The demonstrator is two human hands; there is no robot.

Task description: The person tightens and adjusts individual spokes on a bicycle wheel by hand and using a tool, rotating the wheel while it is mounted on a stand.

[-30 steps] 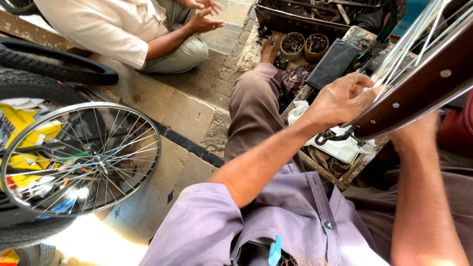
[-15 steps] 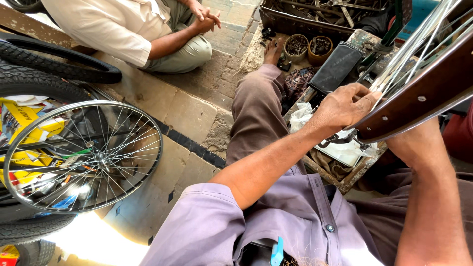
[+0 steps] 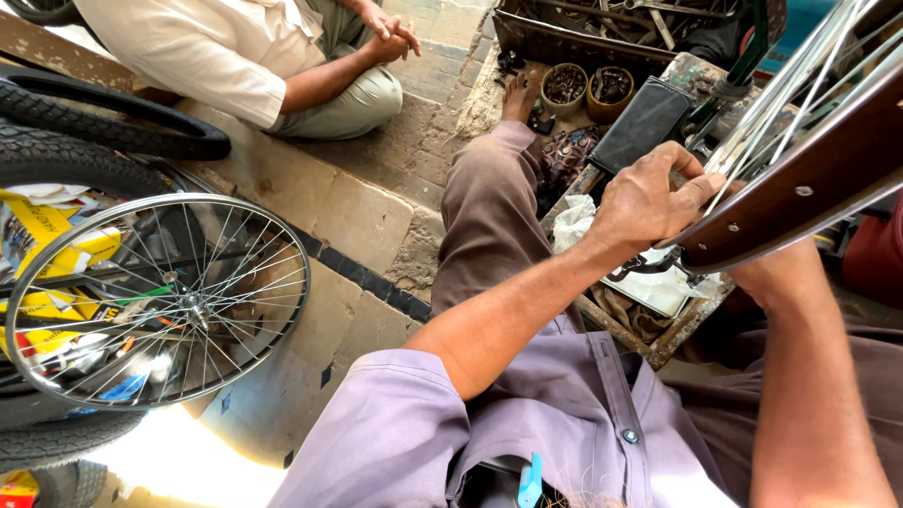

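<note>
a brown wheel rim point(image 3: 800, 193) is held across the lap, over a wooden tray point(image 3: 673, 334). spokes point(image 3: 771, 122) are pinched by the left hand point(image 3: 649, 198); the right hand point(image 3: 767, 277) is hidden beneath the rim, its grip not discernible. another wheel point(image 3: 155, 301) lies on the floor.

Floor point(image 3: 362, 221): worn stone slabs, dark strip point(image 3: 372, 282) running across.
Light: hard sun patch point(image 3: 188, 466) low left, the rest in shade.
Left: spoked wheel point(image 3: 155, 301) lying flat, black tyres point(image 3: 103, 132) just beside it.
Top: seated person point(image 3: 245, 56), metal tray point(image 3: 602, 28) of parts.
</note>
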